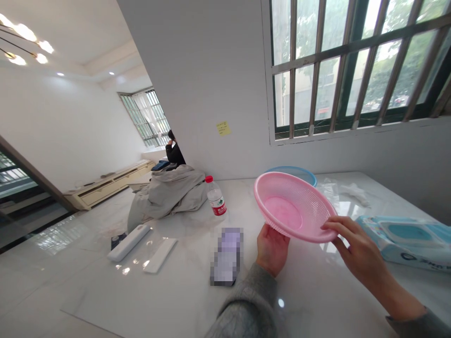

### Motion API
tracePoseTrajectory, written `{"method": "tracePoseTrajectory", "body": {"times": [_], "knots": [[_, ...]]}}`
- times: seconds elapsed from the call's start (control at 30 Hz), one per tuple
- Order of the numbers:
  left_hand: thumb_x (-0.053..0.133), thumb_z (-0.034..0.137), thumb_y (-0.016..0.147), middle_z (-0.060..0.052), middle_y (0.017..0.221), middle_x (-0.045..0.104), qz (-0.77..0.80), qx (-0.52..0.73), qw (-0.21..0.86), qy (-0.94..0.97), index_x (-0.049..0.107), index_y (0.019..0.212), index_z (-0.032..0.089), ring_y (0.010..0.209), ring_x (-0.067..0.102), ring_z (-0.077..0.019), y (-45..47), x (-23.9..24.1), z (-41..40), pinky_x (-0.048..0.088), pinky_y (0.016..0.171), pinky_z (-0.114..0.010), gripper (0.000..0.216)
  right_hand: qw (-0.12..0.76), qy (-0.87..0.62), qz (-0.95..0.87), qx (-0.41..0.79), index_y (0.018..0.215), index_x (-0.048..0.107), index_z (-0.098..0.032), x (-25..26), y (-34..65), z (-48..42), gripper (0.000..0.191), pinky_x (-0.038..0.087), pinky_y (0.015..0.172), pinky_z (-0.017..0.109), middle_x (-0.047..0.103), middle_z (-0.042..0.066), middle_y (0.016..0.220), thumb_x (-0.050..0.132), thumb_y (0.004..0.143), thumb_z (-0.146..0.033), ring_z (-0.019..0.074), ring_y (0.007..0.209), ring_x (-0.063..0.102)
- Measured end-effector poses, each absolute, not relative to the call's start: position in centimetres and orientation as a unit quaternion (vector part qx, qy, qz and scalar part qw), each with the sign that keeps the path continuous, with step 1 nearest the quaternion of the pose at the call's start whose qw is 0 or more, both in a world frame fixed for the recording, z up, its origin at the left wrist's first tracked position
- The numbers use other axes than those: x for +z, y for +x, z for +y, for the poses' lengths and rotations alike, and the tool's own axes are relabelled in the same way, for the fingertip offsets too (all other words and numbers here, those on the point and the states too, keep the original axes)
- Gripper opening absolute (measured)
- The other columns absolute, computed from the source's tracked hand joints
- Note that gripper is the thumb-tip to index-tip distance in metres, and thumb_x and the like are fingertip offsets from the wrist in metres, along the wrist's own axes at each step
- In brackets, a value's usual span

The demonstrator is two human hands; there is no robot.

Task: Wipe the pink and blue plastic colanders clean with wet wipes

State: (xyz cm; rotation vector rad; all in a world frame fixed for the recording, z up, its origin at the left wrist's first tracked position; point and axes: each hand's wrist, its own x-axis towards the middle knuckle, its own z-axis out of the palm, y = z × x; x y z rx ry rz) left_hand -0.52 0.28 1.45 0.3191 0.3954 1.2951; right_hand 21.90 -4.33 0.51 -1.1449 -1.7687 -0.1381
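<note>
Room: white-walled room, barred window on the wall ahead, white marble-look table filling the lower view.
Colander: pink plastic colander, perforated sides, held up off the table, tilted with its inside facing the wearer, right of centre.
Left hand: left hand under the colander's lower rim, touching it and bearing it from below; fingers mostly hidden behind the colander.
Right hand: right hand at the colander's right edge, fingers curled over the rim, grasping it.
Sleeves: grey knit sleeve on the left arm, grey sleeve at the right wrist.
Behind colander: blue basket, partly hidden by the colander, on the table.
Right of hands: blue-and-white wipes pack at the table's right side; clear plastic bag and white crumpled item further back.
Left of hands: pixelated object just beside the left hand, too blurred to name; water bottle with red cap, upright; two white bars lying near the table's left side.
Further left: grey cloth heap beside the bottle.
Wall: yellow sticky note.
Background: another person in black, seated far off near a second window; low cream cabinet along the far wall.
</note>
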Motion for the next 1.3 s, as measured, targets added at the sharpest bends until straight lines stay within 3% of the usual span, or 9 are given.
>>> {"method": "tracePoseTrajectory", "body": {"times": [0.13,0.37,0.6,0.8,1.03,1.3], "knots": [[0.058,0.028,0.097,-0.011,0.115,0.081,0.160,0.559,0.796,0.168,0.077,0.114,0.017,0.108,0.075,-0.0219,-0.3,1.5,-0.2,0.052,0.108,-0.037,0.027,0.510,-0.486,-0.706,-0.068,0.113,0.072,-0.026,0.6,22.0,-4.3,0.018,0.050,0.097,0.051,0.066,0.010,0.121,0.060,0.104,-0.035,0.0336,0.113,0.065],[0.060,0.026,0.096,-0.012,0.121,0.079,0.165,0.498,0.826,0.205,0.077,0.110,0.016,0.113,0.073,-0.0231,0.1,0.9,-1.0,0.044,0.119,-0.041,0.025,0.544,-0.480,-0.686,-0.053,0.110,0.073,-0.028,0.9,21.7,-4.4,0.014,0.049,0.098,0.050,0.066,0.009,0.122,0.063,0.102,-0.034,0.0320,0.113,0.065],[0.061,0.027,0.094,-0.013,0.114,0.080,0.187,0.481,0.834,0.197,0.077,0.106,0.015,0.105,0.075,-0.0226,0.4,1.0,-1.1,0.044,0.120,-0.041,0.023,0.555,-0.452,-0.698,0.002,0.107,0.070,-0.030,0.6,21.3,-4.4,0.010,0.049,0.097,0.046,0.064,0.007,0.123,0.061,0.103,-0.029,0.0296,0.115,0.063],[0.064,0.037,0.093,-0.012,0.121,0.079,0.174,0.550,0.785,0.225,0.077,0.115,0.024,0.128,0.067,-0.0338,-0.2,1.7,-1.3,0.048,0.118,-0.053,0.028,0.539,-0.399,-0.741,0.041,0.105,0.068,-0.030,0.8,20.7,-5.0,0.012,0.052,0.095,0.042,0.063,0.007,0.122,0.059,0.103,-0.023,0.0276,0.115,0.064],[0.062,0.051,0.095,-0.015,0.127,0.076,0.219,0.546,0.781,0.210,0.074,0.123,0.024,0.131,0.065,-0.0371,-1.6,2.6,-1.9,0.046,0.119,-0.056,0.041,0.530,-0.356,-0.767,0.065,0.105,0.065,-0.029,1.8,20.6,-5.4,0.015,0.055,0.086,0.035,0.063,0.007,0.114,0.058,0.102,-0.017,0.0240,0.105,0.066],[0.062,0.033,0.093,-0.013,0.111,0.080,0.212,0.614,0.739,0.179,0.076,0.115,0.020,0.118,0.072,-0.0329,-1.8,1.6,0.2,0.053,0.111,-0.050,0.029,0.492,-0.387,-0.779,-0.003,0.104,0.067,-0.029,1.3,21.8,-4.7,0.008,0.054,0.088,0.038,0.064,0.007,0.115,0.062,0.102,-0.023,0.0259,0.107,0.065]]}}
